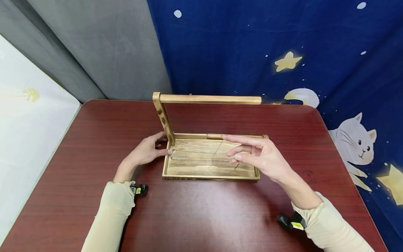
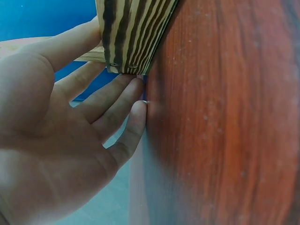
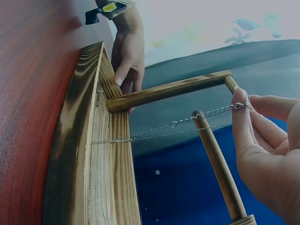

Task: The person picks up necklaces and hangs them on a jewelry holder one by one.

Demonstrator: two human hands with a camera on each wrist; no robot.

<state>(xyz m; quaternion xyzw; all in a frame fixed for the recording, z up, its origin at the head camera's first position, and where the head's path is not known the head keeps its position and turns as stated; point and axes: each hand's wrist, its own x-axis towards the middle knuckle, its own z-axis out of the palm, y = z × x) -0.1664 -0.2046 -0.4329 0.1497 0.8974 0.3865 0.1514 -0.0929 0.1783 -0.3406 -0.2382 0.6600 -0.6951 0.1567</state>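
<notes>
A wooden jewelry stand [image 1: 211,177] with a shallow tray base stands on the table. My left hand [image 1: 147,148] holds its left end, thumb at the end wall by the foot of the upright; the left wrist view shows the fingers [image 2: 110,101] reaching past the striped wood. My right hand [image 1: 261,155], above the tray's right part, pinches one end of a thin silver chain necklace [image 3: 213,112] between thumb and fingertips. From there the necklace runs down toward the tray. More fine chains [image 3: 98,187] lie lengthwise in the tray, with clasps near its left end [image 1: 174,151].
A wooden upright [image 1: 164,120] at the stand's left end carries a long horizontal bar [image 1: 211,99] over the tray. A lower rod [image 3: 218,164] runs along the back. Behind the dark red table [image 1: 201,213] hang grey and blue curtains [image 1: 217,45].
</notes>
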